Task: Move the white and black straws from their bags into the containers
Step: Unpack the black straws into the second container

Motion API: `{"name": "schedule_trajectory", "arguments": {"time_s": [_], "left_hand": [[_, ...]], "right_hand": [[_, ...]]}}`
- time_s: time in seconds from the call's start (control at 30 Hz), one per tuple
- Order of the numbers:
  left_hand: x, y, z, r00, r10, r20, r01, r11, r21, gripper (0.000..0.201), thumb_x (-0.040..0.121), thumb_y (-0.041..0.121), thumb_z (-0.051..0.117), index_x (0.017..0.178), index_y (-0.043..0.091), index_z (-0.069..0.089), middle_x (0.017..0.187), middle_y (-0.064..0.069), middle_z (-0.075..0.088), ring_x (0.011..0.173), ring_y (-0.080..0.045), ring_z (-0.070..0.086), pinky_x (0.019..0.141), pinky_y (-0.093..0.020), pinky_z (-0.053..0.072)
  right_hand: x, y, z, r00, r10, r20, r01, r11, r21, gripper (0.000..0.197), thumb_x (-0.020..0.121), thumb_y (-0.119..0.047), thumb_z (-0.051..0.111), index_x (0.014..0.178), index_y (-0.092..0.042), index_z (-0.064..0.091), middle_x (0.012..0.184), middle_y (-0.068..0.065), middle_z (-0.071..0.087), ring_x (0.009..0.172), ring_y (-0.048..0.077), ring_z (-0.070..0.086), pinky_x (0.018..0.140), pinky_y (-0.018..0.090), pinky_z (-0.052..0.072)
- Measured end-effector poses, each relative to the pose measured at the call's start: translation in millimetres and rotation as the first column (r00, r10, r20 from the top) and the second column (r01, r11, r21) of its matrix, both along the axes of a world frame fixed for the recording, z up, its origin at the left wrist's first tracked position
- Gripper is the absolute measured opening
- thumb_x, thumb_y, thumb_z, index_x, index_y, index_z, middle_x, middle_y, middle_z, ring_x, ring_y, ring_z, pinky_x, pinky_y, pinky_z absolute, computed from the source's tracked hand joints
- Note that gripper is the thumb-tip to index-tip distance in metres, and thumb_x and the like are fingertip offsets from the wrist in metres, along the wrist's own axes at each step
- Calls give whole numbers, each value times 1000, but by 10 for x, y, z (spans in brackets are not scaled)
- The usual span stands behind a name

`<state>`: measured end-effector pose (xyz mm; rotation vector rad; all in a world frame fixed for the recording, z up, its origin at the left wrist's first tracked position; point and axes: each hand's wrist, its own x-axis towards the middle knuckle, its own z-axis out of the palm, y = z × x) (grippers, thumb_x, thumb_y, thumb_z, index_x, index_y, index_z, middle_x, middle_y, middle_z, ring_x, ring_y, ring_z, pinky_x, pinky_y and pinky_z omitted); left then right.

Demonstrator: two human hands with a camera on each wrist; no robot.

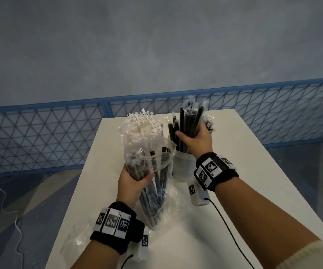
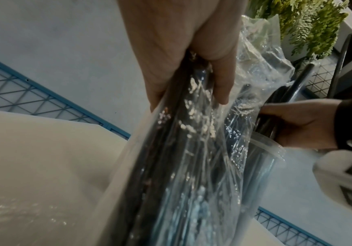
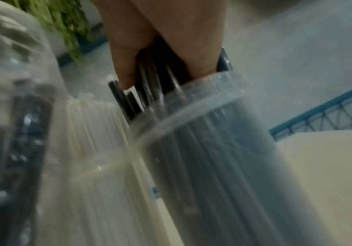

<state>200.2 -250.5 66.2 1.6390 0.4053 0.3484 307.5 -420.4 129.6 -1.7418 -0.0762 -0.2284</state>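
Step in hand: black straws going into a container. Right hand [image 1: 194, 139] is clamped round a bunch of black straws [image 1: 187, 121], lower ends already inside the clear container [image 1: 183, 166] on the white table [image 1: 244, 171]. Left hand [image 1: 132, 181] grips the plastic bag [image 1: 156, 191] w/ more black straws in it, held tilted just beside the container. White straws [image 1: 143, 127] stand behind the bag; their container can't be made out. Next, prob.: let the bunch drop in, then reach back to the bag w/o tipping the container.
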Motion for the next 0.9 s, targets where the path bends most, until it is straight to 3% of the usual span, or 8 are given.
{"name": "schedule_trajectory", "arguments": {"time_s": [0.13,0.23,0.33,0.43,0.53,0.63,0.73,0.9], "left_hand": [[13,-6,-6,1000,-2,3,2,1000,-11,56,65,3,83,114,8,56,106,-8,68,102,-26,64,93,-42,51],[15,-10,-13,1000,-11,9,11,1000,-15,56,65,2,82,114,7,56,106,-8,68,102,-26,64,92,-43,52],[15,-17,-15,1000,-22,11,22,1000,-15,58,65,3,83,117,6,56,108,-8,69,103,-25,65,93,-45,52],[9,-24,-6,1000,-26,12,26,1000,-13,57,66,3,83,116,8,56,107,-6,69,102,-24,65,93,-43,52],[-8,-33,15,999,-29,16,30,999,-15,54,67,3,82,115,9,57,105,-4,69,101,-22,65,91,-40,52],[-23,-36,32,999,-29,19,30,999,-32,53,67,2,82,113,11,57,103,-2,69,100,-20,65,90,-38,52],[-20,-43,31,999,-17,36,18,999,-29,55,65,2,83,113,12,56,104,-3,68,101,-22,65,90,-39,52],[-46,-93,27,998,-12,55,14,1000,-23,56,61,8,87,105,23,57,100,2,69,98,-19,66,86,-37,53]], "right_hand": [[-102,37,469,897,-140,419,119,990,77,74,70,-16,78,128,-29,35,128,-2,46,111,14,52,96,21,45],[23,48,590,765,-37,643,209,959,-194,51,80,-15,66,128,-16,49,132,-5,39,123,12,41,106,23,37],[175,18,418,860,147,488,167,823,-543,28,89,-14,50,114,-12,61,122,5,59,114,22,51,99,34,40],[172,-50,114,945,134,299,78,793,-604,25,91,-7,45,108,-5,64,111,12,63,107,27,52,87,24,34],[96,-91,-94,933,154,327,104,752,-651,25,85,-7,50,104,-5,65,106,13,65,105,33,56,92,29,34],[-65,-103,-21,886,49,461,238,805,-544,31,86,-17,53,116,-10,60,120,7,59,116,20,49,103,35,28],[-420,-5,192,825,107,555,134,917,-375,23,88,-18,48,101,-9,64,100,3,64,91,8,53,85,18,41],[-680,193,-6,887,327,325,5,698,-716,19,89,-17,50,91,-6,66,87,10,68,78,28,60,73,40,51]]}}
